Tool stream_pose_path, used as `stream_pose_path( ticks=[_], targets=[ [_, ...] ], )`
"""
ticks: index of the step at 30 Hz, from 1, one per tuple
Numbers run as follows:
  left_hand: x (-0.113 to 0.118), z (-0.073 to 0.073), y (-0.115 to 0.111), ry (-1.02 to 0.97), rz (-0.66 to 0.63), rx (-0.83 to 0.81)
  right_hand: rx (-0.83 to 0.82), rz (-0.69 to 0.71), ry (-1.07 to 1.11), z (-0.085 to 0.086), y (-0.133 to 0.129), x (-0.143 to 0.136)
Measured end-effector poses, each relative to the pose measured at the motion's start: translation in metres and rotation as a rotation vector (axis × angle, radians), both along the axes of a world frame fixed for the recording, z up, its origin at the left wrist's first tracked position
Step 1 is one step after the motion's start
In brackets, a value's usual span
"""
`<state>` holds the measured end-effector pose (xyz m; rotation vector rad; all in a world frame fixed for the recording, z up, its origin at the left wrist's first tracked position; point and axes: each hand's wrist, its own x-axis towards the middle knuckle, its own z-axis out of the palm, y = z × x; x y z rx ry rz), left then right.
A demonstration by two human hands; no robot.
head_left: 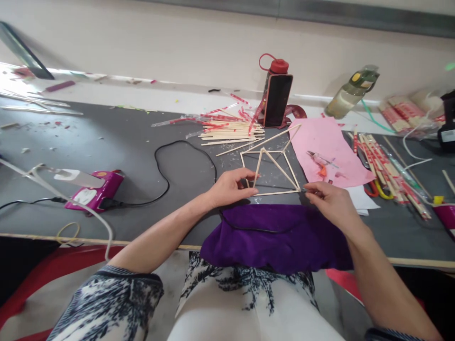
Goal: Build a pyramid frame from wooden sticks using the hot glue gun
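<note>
A frame of thin wooden sticks (279, 192) stands on the grey table, with triangles meeting at a peak. My left hand (232, 186) pinches the frame's near left corner between thumb and fingers. Close by the near right corner is my right hand (329, 201), its thumb and fingertips together; whatever they hold is too small to name. A purple cloth (280, 239) lies along the table edge below both hands. Behind the frame is a pile of loose sticks (231, 132) with red and clear wrappers.
A phone (278, 101) leans on a red-capped bottle (279, 66). Pliers (321, 166) lie on pink paper (341, 142). Wrapped sticks (391, 170) are at right, beside scissors (384, 190). A black cable (167, 182) runs from a magenta power strip (97, 192). A green-lidded bottle (350, 94) stands behind.
</note>
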<state>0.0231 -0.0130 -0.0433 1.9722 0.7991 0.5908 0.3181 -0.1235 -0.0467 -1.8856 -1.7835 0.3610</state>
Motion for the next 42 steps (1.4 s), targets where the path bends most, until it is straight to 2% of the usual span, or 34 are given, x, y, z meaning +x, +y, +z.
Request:
stream_pose_path(
  ticks=[4, 8, 11, 13, 15, 18, 19, 21, 22, 24, 26, 29, 36, 42],
  targets=[
    [-0.002, -0.006, 0.000, 0.107, 0.004, 0.135, 0.019, 0.062, -0.068, -0.017, 0.008, 0.002],
    [0.000, -0.008, -0.001, 0.195, -0.027, 0.241, 0.030, 0.068, -0.077, -0.017, 0.016, -0.001],
    [0.000, -0.006, -0.003, 0.216, -0.029, 0.241, 0.027, 0.085, -0.079, -0.014, 0.020, -0.002],
    [-0.005, -0.001, -0.001, 0.183, -0.045, 0.183, 0.031, 0.094, -0.088, -0.014, 0.022, -0.003],
    [-0.014, 0.005, 0.007, 0.143, -0.095, 0.054, 0.037, 0.102, -0.106, -0.015, 0.022, -0.003],
    [-0.027, 0.014, 0.030, 0.141, -0.159, -0.147, 0.043, 0.111, -0.131, -0.017, 0.022, -0.002],
    [-0.028, 0.014, 0.040, 0.144, -0.102, -0.143, 0.044, 0.112, -0.138, -0.018, 0.021, -0.002],
    [-0.023, 0.012, 0.060, 0.180, 0.112, -0.029, 0.049, 0.112, -0.145, -0.020, 0.020, -0.002],
    [-0.018, 0.010, 0.069, 0.226, 0.204, 0.081, 0.053, 0.111, -0.144, -0.020, 0.020, -0.002],
    [-0.003, 0.003, 0.084, 0.365, 0.297, 0.291, 0.063, 0.110, -0.134, -0.022, 0.019, -0.001],
    [0.009, -0.004, 0.092, 0.466, 0.304, 0.384, 0.071, 0.114, -0.123, -0.023, 0.019, -0.001],
    [0.019, -0.011, 0.096, 0.492, 0.309, 0.442, 0.080, 0.125, -0.118, -0.026, 0.019, 0.000],
    [0.016, -0.015, 0.093, 0.352, 0.327, 0.337, 0.098, 0.108, -0.105, -0.029, 0.019, -0.001],
    [0.021, -0.017, 0.092, 0.352, 0.351, 0.313, 0.111, 0.094, -0.125, -0.029, 0.019, -0.004]
  ],
)
